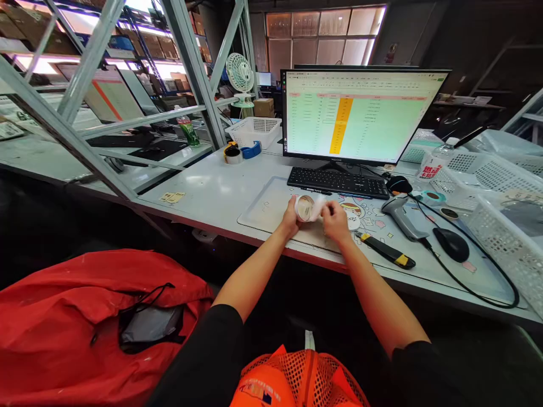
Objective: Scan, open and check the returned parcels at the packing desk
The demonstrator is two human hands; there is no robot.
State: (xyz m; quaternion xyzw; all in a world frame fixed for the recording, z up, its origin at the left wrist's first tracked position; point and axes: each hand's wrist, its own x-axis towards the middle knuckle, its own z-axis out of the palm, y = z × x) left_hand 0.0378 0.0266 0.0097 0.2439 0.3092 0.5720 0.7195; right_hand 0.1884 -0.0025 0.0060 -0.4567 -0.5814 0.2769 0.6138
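Note:
My left hand [290, 217] is wrapped around a roll of tape [304, 208], a small whitish ring with a pale beige inside, held just above the front of the desk mat. From the roll's right side a whitish, see-through strip [317, 208] sticks out. The fingers of my right hand [335, 219] are closed on that strip, pinching its end. Just right of this hand lies a black and yellow utility knife [385, 249]. Behind both hands is a black keyboard [338, 182].
A monitor [356, 116] stands at the back. To the right are a barcode scanner [405, 217], a black mouse [451, 244], a bottle [435, 164] and white baskets [504, 237]. A tape dispenser [251, 150] sits at the left back. A metal frame [190, 73] rises on the left.

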